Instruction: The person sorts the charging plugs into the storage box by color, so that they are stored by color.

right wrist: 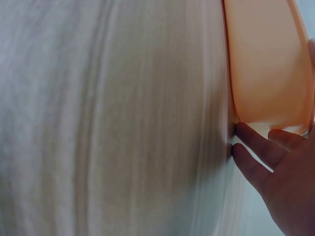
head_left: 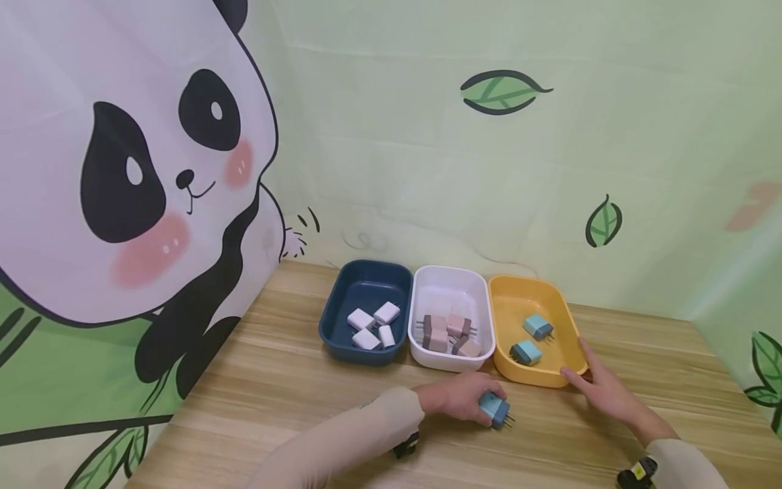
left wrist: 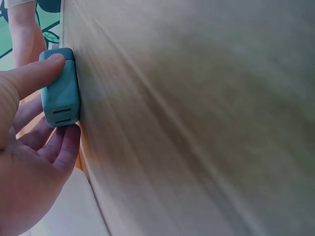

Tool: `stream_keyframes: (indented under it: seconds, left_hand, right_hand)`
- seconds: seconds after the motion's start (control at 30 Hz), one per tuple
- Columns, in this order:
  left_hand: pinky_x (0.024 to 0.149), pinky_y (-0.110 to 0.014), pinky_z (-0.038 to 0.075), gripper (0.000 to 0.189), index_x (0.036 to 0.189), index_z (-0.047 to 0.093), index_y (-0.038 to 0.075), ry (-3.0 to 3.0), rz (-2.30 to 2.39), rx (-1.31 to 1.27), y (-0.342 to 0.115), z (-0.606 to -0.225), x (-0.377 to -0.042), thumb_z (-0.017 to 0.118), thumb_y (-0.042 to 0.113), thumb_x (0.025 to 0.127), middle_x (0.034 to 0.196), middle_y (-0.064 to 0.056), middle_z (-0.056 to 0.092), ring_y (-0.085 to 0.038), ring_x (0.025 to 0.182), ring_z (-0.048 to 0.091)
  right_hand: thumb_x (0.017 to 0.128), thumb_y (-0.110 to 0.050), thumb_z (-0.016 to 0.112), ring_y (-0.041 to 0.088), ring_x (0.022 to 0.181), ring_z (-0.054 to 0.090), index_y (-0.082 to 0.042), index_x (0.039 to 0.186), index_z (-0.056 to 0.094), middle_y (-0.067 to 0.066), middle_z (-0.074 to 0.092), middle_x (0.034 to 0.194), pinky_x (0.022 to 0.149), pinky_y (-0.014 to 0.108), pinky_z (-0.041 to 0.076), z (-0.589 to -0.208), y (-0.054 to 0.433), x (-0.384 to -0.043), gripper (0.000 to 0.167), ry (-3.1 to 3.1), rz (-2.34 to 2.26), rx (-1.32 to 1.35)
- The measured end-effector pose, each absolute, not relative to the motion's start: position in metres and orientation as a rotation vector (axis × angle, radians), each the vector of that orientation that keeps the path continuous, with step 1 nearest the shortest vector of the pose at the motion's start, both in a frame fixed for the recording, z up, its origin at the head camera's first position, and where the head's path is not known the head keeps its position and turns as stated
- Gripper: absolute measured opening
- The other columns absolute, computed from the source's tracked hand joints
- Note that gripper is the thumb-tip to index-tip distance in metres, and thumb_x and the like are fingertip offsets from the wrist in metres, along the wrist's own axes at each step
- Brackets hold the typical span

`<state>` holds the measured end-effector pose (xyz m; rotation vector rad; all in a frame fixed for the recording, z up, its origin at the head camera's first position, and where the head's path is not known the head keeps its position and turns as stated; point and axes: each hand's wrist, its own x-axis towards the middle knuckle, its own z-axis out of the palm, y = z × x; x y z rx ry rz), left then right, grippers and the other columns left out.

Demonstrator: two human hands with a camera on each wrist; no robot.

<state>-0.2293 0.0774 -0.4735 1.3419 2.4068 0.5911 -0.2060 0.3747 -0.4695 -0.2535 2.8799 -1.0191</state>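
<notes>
My left hand [head_left: 461,397] pinches a teal USB charger plug [head_left: 493,409] just in front of the white and yellow trays. In the left wrist view the thumb lies on one face of the plug [left wrist: 61,93], whose two USB slots show, and it is at the wood surface. With fingers extended, my right hand [head_left: 611,394] touches the near right corner of the yellow tray [head_left: 534,375]; in the right wrist view these fingers [right wrist: 261,147] are spread against its side. Inside that tray lie two teal plugs, one nearer [head_left: 527,352] and one farther [head_left: 538,327].
Left of the yellow tray stand a white tray [head_left: 452,365] holding several pink and brown plugs [head_left: 436,338], then a dark blue tray [head_left: 360,354] holding several white plugs [head_left: 366,339]. All are on a wooden table [head_left: 244,407] before a printed backdrop [head_left: 391,136].
</notes>
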Motion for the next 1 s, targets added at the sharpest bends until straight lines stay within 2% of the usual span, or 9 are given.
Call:
stream_keyframes:
  seconds: [0.5, 1.0]
  left_hand:
    - [0.074, -0.012, 0.039, 0.044, 0.12, 0.062, 0.014, 2.389, 0.674, 1.317, 0.07, -0.474, -0.232, 0.078, 0.022, 0.08, 0.105, 0.008, 0.06, -0.001, 0.087, 0.048]
    - [0.073, -0.012, 0.04, 0.047, 0.123, 0.061, 0.016, 2.381, 0.717, 1.272, 0.066, -0.47, -0.233, 0.076, 0.029, 0.081, 0.103, 0.01, 0.055, -0.001, 0.087, 0.048]
  right_hand:
    - [0.098, -0.036, 0.049, 0.053, 0.124, 0.034, 0.012, 0.144, -0.005, 0.042, 0.016, 0.142, 0.099, 0.06, 0.029, -0.471, 0.375, -0.207, 0.086, 2.899, -1.015, -0.278]
    - [0.099, -0.037, 0.048, 0.052, 0.123, 0.037, 0.011, 0.145, -0.006, 0.042, 0.016, 0.143, 0.098, 0.06, 0.031, -0.471, 0.374, -0.207, 0.086, 2.891, -1.003, -0.266]
